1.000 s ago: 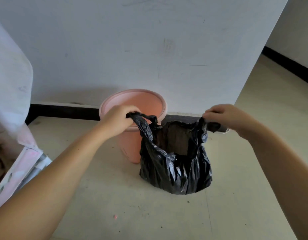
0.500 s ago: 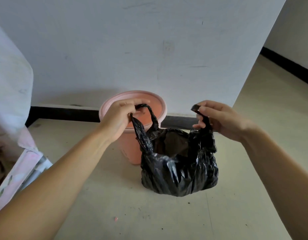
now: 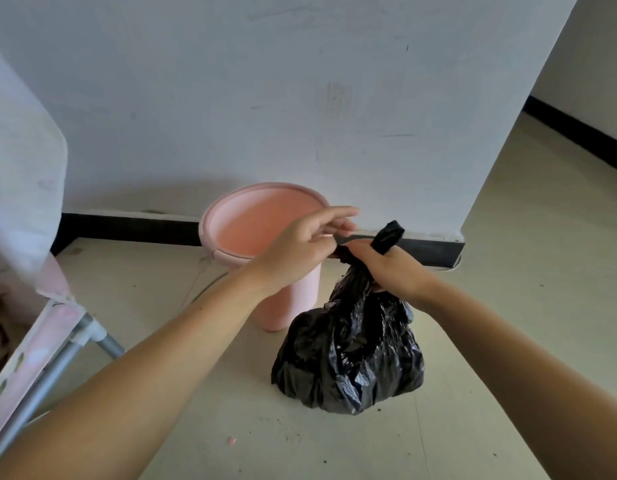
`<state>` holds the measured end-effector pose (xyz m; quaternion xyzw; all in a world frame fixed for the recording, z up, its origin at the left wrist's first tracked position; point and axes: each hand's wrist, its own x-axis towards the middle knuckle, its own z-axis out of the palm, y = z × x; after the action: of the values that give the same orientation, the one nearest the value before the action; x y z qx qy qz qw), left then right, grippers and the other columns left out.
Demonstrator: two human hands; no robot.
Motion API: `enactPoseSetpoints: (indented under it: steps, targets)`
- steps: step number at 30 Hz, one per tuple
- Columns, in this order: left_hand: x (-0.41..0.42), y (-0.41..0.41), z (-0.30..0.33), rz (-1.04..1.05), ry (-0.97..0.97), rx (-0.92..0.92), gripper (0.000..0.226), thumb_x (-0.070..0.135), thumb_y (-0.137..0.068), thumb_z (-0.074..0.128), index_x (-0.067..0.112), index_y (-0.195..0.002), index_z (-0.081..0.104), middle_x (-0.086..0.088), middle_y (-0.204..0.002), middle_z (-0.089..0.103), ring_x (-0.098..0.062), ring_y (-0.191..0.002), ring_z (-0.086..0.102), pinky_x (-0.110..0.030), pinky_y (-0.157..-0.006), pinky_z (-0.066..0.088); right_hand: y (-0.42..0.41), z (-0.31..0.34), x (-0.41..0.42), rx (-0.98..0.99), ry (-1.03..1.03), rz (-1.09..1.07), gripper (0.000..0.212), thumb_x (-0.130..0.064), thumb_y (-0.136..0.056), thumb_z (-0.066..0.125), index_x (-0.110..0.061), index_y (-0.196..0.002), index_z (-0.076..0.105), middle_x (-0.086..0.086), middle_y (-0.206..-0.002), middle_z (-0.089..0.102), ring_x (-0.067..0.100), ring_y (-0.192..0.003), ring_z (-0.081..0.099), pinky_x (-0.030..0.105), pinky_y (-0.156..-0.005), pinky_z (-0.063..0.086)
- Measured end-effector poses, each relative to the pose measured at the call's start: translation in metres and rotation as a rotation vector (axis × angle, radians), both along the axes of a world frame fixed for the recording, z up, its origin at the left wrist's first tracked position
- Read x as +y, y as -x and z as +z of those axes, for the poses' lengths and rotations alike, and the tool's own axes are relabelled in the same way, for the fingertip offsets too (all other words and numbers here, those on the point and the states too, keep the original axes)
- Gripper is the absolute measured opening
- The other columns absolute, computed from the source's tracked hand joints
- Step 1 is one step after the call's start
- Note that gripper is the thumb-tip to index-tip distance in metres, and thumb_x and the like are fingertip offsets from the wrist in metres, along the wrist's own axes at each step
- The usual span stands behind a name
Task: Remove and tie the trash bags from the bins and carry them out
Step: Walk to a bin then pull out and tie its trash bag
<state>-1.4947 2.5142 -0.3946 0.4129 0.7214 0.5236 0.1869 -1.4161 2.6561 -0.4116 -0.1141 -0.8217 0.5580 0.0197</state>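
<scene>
The bag point(image 3: 348, 362) sat on the floor point(image 3: 508, 306) just in front of the bin point(image 3: 265, 216), out of it already, and the bin stood against the wall's black skirting. Resting the load on the floor left both hands free for the knot.

The right hand point(image 3: 390, 268) was clamped round the gathered neck, with one twisted handle sticking up above the fist; that grip seemed meant to keep the mouth closed. The left hand point(image 3: 300, 247) was beside it and touching it, thumb and a finger pinching a dark strip of plastic, the other fingers spread straight toward the wall. I judged it was drawing the second handle across to tie. No finished knot showed.
</scene>
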Motion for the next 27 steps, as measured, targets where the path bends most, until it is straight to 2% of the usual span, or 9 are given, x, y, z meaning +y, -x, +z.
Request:
enactPoseSetpoints:
  steps: [4, 9, 12, 14, 17, 19, 21, 24, 27]
  targets:
    - [-0.002, 0.005, -0.020, -0.007, 0.193, 0.240, 0.040, 0.000, -0.088, 0.051, 0.021, -0.121, 0.062, 0.020, -0.104, 0.061, 0.004, -0.101, 0.057, -0.009, -0.091, 0.041, -0.002, -0.008, 0.009, -0.066, 0.025, 0.024, 0.035, -0.039, -0.097, 0.039, -0.011, -0.102, 0.061, 0.004, -0.084, 0.053, 0.017, -0.085, 0.051, 0.034, -0.078, 0.044]
    - [0.003, 0.009, -0.029, 0.148, 0.259, 0.514, 0.011, 0.011, -0.086, 0.058, 0.018, -0.092, 0.064, 0.012, -0.078, 0.055, -0.015, -0.078, 0.052, -0.033, -0.073, 0.043, -0.002, -0.005, 0.005, -0.046, -0.002, 0.005, 0.035, -0.036, -0.097, 0.037, -0.009, -0.100, 0.059, 0.006, -0.086, 0.051, 0.016, -0.079, 0.049, 0.028, -0.067, 0.040]
    - [0.006, 0.012, -0.025, 0.364, 0.060, 0.410, 0.012, 0.006, -0.085, 0.056, 0.015, -0.088, 0.063, -0.001, -0.081, 0.062, -0.018, -0.074, 0.055, -0.026, -0.068, 0.043, -0.008, -0.005, 0.004, -0.163, -0.110, 0.087, 0.047, -0.048, -0.099, 0.027, -0.024, -0.093, 0.067, 0.007, -0.087, 0.063, 0.017, -0.075, 0.053, 0.022, -0.067, 0.043]
    - [0.009, 0.011, -0.025, 0.367, -0.028, 0.160, 0.011, 0.014, -0.085, 0.060, 0.016, -0.096, 0.062, 0.001, -0.082, 0.062, -0.012, -0.074, 0.056, -0.027, -0.077, 0.047, -0.007, -0.008, 0.004, -0.177, -0.148, 0.064, 0.057, -0.054, -0.097, 0.026, -0.021, -0.093, 0.071, 0.015, -0.088, 0.067, 0.018, -0.071, 0.057, 0.024, -0.067, 0.045]
    - [0.014, -0.001, -0.049, 0.093, 0.081, -0.303, 0.078, 0.054, -0.066, 0.071, 0.022, -0.132, 0.043, 0.007, -0.115, 0.063, -0.003, -0.105, 0.060, -0.033, -0.101, 0.046, -0.001, -0.015, 0.005, -0.136, -0.117, -0.127, 0.055, -0.054, -0.096, 0.032, -0.014, -0.073, 0.064, 0.009, -0.073, 0.064, 0.022, -0.072, 0.061, 0.033, -0.075, 0.047]
    - [0.016, -0.015, -0.073, -0.046, 0.257, -0.273, 0.121, 0.063, -0.058, 0.074, 0.029, -0.150, 0.005, 0.010, -0.147, 0.041, -0.005, -0.131, 0.044, -0.035, -0.112, 0.035, 0.003, -0.019, 0.006, -0.109, -0.007, -0.200, 0.049, -0.050, -0.096, 0.035, -0.019, -0.073, 0.066, 0.007, -0.077, 0.068, 0.022, -0.074, 0.064, 0.034, -0.076, 0.050]
    - [0.017, -0.023, -0.085, -0.060, 0.305, -0.187, 0.126, 0.058, -0.061, 0.076, 0.037, -0.148, -0.012, 0.009, -0.149, 0.039, -0.006, -0.132, 0.044, -0.034, -0.111, 0.037, 0.004, -0.018, 0.006, -0.107, 0.120, -0.168, 0.050, -0.049, -0.097, 0.034, -0.017, -0.084, 0.069, 0.008, -0.069, 0.064, 0.019, -0.059, 0.058, 0.030, -0.060, 0.048]
    - [0.020, -0.021, -0.078, 0.057, 0.173, -0.227, 0.080, 0.018, -0.083, 0.067, 0.029, -0.146, 0.017, 0.023, -0.090, 0.069, 0.004, -0.093, 0.064, -0.019, -0.090, 0.047, 0.002, -0.016, 0.008, -0.102, 0.340, -0.035, 0.050, -0.047, -0.099, 0.031, -0.015, -0.101, 0.070, 0.001, -0.049, 0.047, 0.014, -0.044, 0.041, 0.024, -0.050, 0.037]
    - [0.018, -0.015, -0.068, 0.139, 0.123, -0.249, 0.018, 0.007, -0.091, 0.053, 0.019, -0.091, 0.065, 0.012, -0.070, 0.069, -0.003, -0.070, 0.063, -0.021, -0.081, 0.047, -0.002, -0.016, 0.007, -0.038, 0.434, 0.040, 0.042, -0.037, -0.102, 0.028, -0.013, -0.125, 0.054, 0.004, -0.049, 0.049, 0.018, -0.047, 0.042, 0.028, -0.055, 0.037]
